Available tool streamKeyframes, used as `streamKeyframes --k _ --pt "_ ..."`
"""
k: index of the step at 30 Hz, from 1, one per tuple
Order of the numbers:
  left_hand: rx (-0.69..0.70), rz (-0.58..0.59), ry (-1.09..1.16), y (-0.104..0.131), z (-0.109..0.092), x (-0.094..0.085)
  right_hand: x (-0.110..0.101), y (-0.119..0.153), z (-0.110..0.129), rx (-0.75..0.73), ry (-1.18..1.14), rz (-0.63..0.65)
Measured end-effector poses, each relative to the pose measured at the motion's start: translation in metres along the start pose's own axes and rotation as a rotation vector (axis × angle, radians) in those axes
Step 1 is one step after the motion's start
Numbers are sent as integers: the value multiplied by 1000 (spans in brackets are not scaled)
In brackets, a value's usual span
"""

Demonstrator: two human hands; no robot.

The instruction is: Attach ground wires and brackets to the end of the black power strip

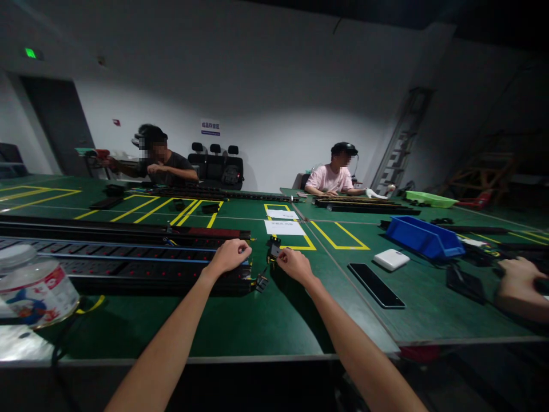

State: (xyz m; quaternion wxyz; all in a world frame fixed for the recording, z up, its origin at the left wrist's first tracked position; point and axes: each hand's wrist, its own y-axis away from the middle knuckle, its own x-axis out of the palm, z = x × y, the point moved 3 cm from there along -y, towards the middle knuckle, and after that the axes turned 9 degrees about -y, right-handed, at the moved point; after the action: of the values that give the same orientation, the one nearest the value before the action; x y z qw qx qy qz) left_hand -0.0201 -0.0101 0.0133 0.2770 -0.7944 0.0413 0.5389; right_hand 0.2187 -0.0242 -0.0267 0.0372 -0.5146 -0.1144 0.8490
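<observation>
Several long black rails with rows of small red dots and blue edges lie side by side on the left of the green table. My left hand is closed over the right end of one rail, its thumb and fingers pinched together there. Just right of the rail ends, my right hand pinches a small black end piece. A second black end piece hangs by thin wires near the front rail's end. What exactly lies under my left fingertips is hidden.
A clear plastic jar stands front left. To the right lie a phone, a white case and a blue bin. Paper sheets lie ahead. Another person's hand is far right; two people sit across.
</observation>
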Motion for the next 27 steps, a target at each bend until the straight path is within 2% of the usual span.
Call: streamKeyframes --k 6,15,21,27 --pt "3 -15 -59 4 -7 -4 -6 -1 0 1 31 -12" --pt "-2 14 -80 3 -7 -4 -8 4 14 -95 7 -165" --pt "18 48 -81 3 -7 -1 -8 6 15 -77 48 -131" --pt "71 109 -76 5 -10 2 5 11 34 -246 0 -118"
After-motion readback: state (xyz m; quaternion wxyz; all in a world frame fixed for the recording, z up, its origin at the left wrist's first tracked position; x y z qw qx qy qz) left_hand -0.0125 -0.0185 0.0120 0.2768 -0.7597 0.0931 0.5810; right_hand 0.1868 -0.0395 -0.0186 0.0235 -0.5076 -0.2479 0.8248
